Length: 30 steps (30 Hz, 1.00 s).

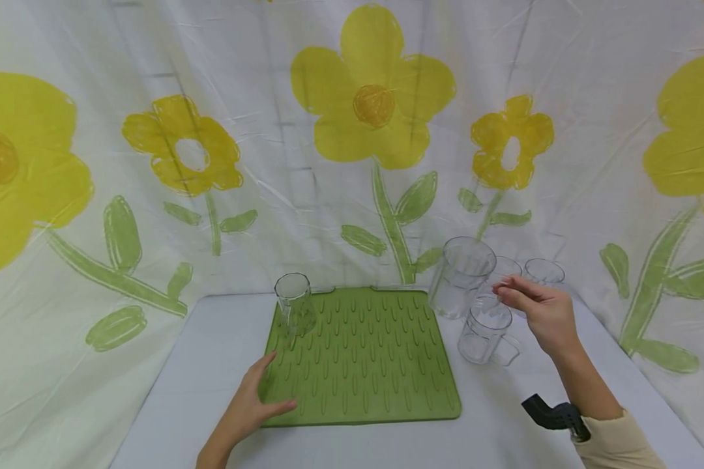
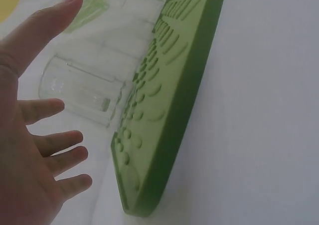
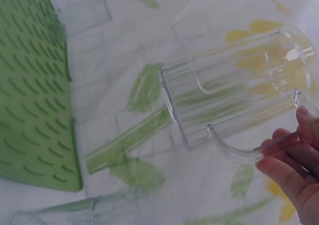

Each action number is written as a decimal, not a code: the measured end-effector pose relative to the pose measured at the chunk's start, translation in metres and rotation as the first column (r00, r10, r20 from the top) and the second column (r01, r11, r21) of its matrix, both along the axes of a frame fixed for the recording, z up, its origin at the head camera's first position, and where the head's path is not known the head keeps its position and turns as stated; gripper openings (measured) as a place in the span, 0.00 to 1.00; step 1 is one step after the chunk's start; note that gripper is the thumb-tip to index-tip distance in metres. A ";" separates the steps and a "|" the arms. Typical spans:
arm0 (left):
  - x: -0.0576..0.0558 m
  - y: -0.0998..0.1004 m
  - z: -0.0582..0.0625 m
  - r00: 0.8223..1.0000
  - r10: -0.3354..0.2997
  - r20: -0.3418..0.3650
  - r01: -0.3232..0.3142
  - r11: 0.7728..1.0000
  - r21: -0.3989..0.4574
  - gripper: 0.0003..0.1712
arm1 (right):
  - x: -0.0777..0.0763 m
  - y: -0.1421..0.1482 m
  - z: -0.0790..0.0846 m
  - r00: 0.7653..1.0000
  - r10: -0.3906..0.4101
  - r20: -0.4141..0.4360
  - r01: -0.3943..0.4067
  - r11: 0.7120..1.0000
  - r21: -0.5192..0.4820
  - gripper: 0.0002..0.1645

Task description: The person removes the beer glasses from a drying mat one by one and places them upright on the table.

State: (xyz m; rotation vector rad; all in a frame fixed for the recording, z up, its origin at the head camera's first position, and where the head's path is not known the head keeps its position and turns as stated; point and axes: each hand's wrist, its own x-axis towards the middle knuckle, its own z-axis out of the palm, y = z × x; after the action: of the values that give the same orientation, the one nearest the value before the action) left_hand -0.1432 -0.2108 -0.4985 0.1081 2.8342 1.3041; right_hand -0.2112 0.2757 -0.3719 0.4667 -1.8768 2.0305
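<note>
My right hand [image 1: 540, 316] pinches the handle of a clear mug [image 1: 460, 280], which is raised above the table beside the mat's right back corner. In the right wrist view, the fingers [image 3: 284, 172] curl around the handle of this mug [image 3: 227, 93]. My left hand [image 1: 248, 400], thumb and fingers spread, hovers over the front left of the green drying mat [image 1: 364, 365] and holds nothing. Another clear mug [image 1: 295, 306] stands on the mat's back left corner. From the left wrist, that mug [image 2: 82, 90] shows beyond the spread fingers [image 2: 65, 157].
Right of the mat, a clear mug with a handle [image 1: 484, 332] stands on the white table [image 1: 387, 449]. Another clear mug [image 1: 544, 270] is farther back, with one more partly hidden beside it. A flower-print cloth [image 1: 305, 215] hangs behind the table.
</note>
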 end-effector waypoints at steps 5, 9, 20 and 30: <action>0.001 -0.006 -0.003 1.000 0.008 0.027 -0.006 0.998 -0.055 0.63 | 0.000 0.005 0.000 0.999 -0.042 -0.004 0.042 0.999 0.015 0.16; 0.002 -0.011 -0.006 0.999 0.015 0.052 -0.010 0.996 -0.085 0.65 | 0.001 0.010 0.001 0.998 -0.067 -0.006 0.067 0.998 0.019 0.16; 0.003 -0.021 -0.014 0.992 0.036 0.119 -0.018 0.988 -0.151 0.69 | 0.002 0.023 0.000 0.997 -0.075 -0.031 0.072 0.994 -0.084 0.16; 0.003 -0.024 -0.021 0.991 0.018 0.132 0.005 0.984 -0.176 0.70 | 0.004 0.033 0.001 0.993 -0.115 -0.026 0.112 0.990 -0.091 0.17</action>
State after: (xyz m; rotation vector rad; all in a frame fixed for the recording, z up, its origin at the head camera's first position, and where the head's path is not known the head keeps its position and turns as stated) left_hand -0.1400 -0.2344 -0.5191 0.0087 2.8206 1.0143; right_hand -0.2069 0.3089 -0.3706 0.3577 -1.7445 2.0114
